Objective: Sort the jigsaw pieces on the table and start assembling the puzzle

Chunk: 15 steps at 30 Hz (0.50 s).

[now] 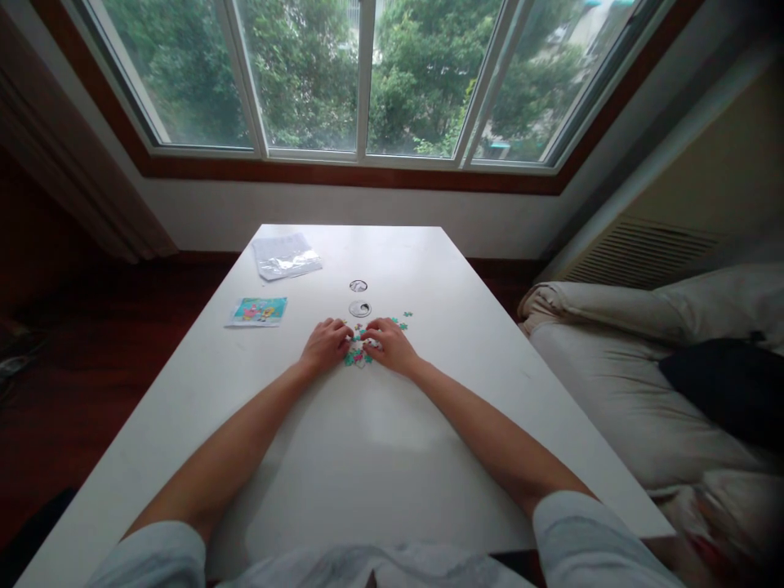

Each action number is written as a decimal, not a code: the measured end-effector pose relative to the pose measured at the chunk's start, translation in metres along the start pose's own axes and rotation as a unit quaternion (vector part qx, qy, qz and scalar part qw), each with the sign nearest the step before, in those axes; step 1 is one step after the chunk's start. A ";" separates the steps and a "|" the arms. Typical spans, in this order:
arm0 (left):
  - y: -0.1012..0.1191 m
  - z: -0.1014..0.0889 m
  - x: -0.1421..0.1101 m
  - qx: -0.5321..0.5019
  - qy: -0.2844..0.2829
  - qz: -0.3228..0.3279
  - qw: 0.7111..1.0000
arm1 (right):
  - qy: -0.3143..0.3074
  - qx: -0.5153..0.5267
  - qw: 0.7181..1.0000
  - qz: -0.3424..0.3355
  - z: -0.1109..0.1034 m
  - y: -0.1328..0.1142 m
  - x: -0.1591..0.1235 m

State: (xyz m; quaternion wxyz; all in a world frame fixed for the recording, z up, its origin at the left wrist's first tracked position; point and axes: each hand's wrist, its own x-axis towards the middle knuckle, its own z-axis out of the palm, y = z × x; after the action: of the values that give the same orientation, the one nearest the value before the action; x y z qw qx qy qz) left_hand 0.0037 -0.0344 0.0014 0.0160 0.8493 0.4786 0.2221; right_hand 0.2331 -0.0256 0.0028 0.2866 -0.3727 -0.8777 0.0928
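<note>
Small puzzle pieces (358,358), mostly teal with bits of pink and white, lie in a loose heap on the white table (380,441). On the left side of the heap, my left hand (327,343) has its fingers bent down and closed at a teal piece. Opposite it, my right hand (390,345) curls its thumb and fingers inward at the pieces, fingertips close to the left ones. Which pieces they grip is partly hidden. Several more pieces (399,323) are scattered just beyond my right hand.
Beyond my hands are two round stickers or discs with dark markings (360,309). To the left lie a colourful cartoon picture card (260,311) and a clear plastic bag (286,256). A padded sofa (588,384) flanks the table's right edge; a window (361,82) is ahead.
</note>
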 end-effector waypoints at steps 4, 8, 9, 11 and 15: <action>-0.001 0.001 0.001 -0.002 0.005 0.001 1.000 | -0.031 -0.004 0.999 -0.025 0.002 -0.005 0.002; -0.002 -0.002 0.002 -0.004 0.006 0.005 1.000 | -0.030 -0.006 0.999 -0.026 0.006 -0.005 -0.001; -0.002 -0.003 0.001 -0.005 0.005 0.005 1.000 | -0.028 -0.004 0.999 -0.025 0.007 -0.004 -0.003; -0.002 -0.004 0.000 -0.009 0.004 0.006 1.000 | -0.026 0.003 0.999 -0.023 0.008 -0.002 -0.006; -0.002 -0.006 -0.002 -0.024 0.002 0.010 1.000 | 0.000 0.022 1.000 -0.007 0.006 0.004 -0.009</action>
State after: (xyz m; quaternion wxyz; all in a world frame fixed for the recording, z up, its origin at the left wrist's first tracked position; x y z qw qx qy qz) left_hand -0.0012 -0.0361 0.0059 0.0328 0.8531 0.4646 0.2352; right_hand 0.2369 -0.0284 -0.0077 0.2956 -0.3605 -0.8778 0.1103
